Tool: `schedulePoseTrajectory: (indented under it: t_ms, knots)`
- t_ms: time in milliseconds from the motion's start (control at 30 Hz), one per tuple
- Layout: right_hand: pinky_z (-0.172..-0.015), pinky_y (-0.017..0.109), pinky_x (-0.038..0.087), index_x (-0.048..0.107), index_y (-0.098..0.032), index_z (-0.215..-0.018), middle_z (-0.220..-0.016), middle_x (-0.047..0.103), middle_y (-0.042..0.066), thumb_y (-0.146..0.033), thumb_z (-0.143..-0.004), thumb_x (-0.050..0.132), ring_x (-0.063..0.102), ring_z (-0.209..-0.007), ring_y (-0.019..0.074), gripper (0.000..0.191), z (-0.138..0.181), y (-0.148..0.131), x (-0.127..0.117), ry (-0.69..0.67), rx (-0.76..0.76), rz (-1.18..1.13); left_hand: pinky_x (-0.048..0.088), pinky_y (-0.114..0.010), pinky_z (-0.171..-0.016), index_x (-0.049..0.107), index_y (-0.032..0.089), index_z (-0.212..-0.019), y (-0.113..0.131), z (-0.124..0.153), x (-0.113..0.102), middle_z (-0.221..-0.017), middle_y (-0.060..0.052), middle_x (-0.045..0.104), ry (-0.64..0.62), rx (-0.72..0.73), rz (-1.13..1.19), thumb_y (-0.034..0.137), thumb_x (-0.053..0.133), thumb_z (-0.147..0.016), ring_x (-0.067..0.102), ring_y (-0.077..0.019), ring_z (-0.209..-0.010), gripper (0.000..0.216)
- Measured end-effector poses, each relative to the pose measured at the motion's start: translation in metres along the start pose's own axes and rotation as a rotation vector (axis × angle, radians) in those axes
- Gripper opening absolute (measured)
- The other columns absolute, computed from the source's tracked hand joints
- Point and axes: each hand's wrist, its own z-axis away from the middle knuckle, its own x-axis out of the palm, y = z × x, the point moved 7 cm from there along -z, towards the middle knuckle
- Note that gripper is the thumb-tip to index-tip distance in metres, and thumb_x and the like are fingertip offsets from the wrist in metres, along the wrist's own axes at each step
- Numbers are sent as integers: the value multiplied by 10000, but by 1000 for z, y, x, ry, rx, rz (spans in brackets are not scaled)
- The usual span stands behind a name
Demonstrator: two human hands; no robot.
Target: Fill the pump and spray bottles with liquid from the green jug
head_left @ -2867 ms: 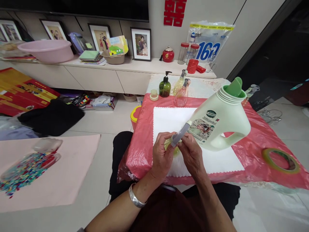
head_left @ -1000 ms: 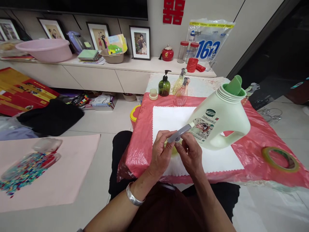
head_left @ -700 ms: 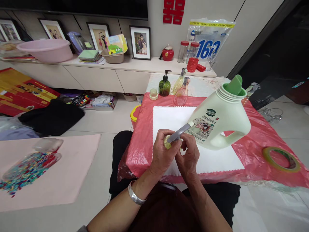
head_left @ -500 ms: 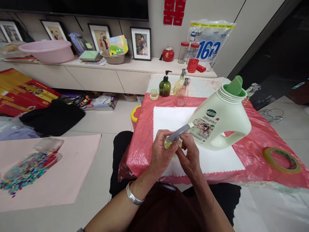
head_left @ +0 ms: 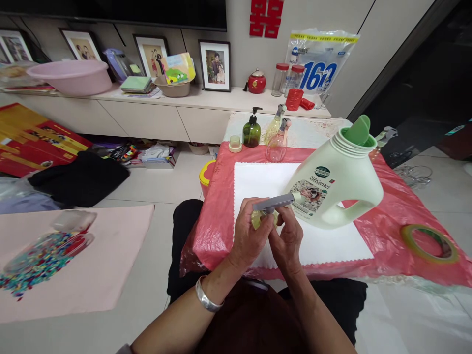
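broad silver bangle (head_left: 204, 297) | dark maroon top (head_left: 263, 319) | black trousers (head_left: 185, 231)

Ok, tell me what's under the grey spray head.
Under the grey spray head, part of a pale yellow bottle shows between the left hand and the right hand. The hands cover the rest, so the bottle's lower part and base cannot be seen.

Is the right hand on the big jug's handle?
No, the right hand is at the small yellow spray bottle, apart from the jug's handle.
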Motion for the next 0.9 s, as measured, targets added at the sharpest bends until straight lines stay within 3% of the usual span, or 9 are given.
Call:
schedulePoseTrajectory:
  t_ms: [133, 233, 333, 433, 633, 733, 800, 900]
  knots:
    - [-666, 258, 424, 602, -181, -1113, -951, 627, 46, -261, -932, 569, 517, -752, 125, 201, 5, -2, 4, 74, -3, 24, 530, -277, -707, 547, 234, -1099, -8, -2, 2, -916, 8, 656, 6, -101, 123, 373, 802, -788, 644, -143, -757, 425]
    - [-692, 273, 424, 588, -184, -1165, -999, 636, 61, -263, -969, 525, 535, -810, 142, 221, 4, -4, 3, 73, -26, 30, 522, -285, -754, 587, 227, -1015, -8, -4, -3, -949, -8, 633, 28, -56, 19, 361, 797, -797, 641, -160, -847, 331]
    - [-744, 299, 435, 616, -190, -1122, -991, 647, 61, -293, -1000, 487, 558, -877, 163, 205, 0, -8, 3, -14, -53, 23, 514, -330, -861, 620, 231, -1027, -6, -5, -8, -1020, -36, 621, 39, 28, -81, 352, 773, -818, 633, -202, -985, 286]
    - [-777, 312, 446, 646, -199, -1109, -995, 661, 52, -320, -1006, 493, 573, -903, 169, 221, -4, -9, 1, -86, -69, 10, 504, -347, -894, 616, 236, -1052, -5, -4, -8, -1034, -42, 622, 35, 47, -115, 349, 742, -843, 627, -212, -998, 269]
    - [-695, 280, 433, 673, -200, -1082, -933, 664, 30, -348, -971, 567, 562, -805, 150, 213, -4, -1, -1, -15, -36, -13, 523, -327, -851, 618, 220, -1071, 2, -1, -4, -1052, -56, 622, 26, 44, -100, 324, 687, -865, 633, -198, -959, 241]
    - [-669, 270, 424, 672, -202, -1073, -926, 659, 24, -322, -925, 600, 543, -768, 141, 204, -2, 2, 2, 21, -2, -8, 548, -306, -762, 554, 228, -1160, 0, -2, -1, -1081, -53, 639, 17, -38, 21, 338, 739, -820, 665, -168, -852, 403]
    - [-674, 266, 429, 662, -201, -1051, -940, 661, 25, -310, -893, 630, 550, -776, 139, 195, -1, 3, 3, 46, 11, -6, 540, -277, -671, 504, 234, -1151, -4, -3, 2, -997, -15, 652, -15, -106, 99, 351, 808, -760, 654, -133, -713, 508]
    - [-694, 268, 435, 648, -199, -1033, -938, 656, 29, -298, -896, 630, 559, -813, 147, 170, -1, 2, 3, 61, 14, -5, 515, -251, -623, 501, 233, -1049, -6, -5, 3, -880, 28, 632, -39, -117, 106, 366, 829, -752, 634, -118, -651, 462]
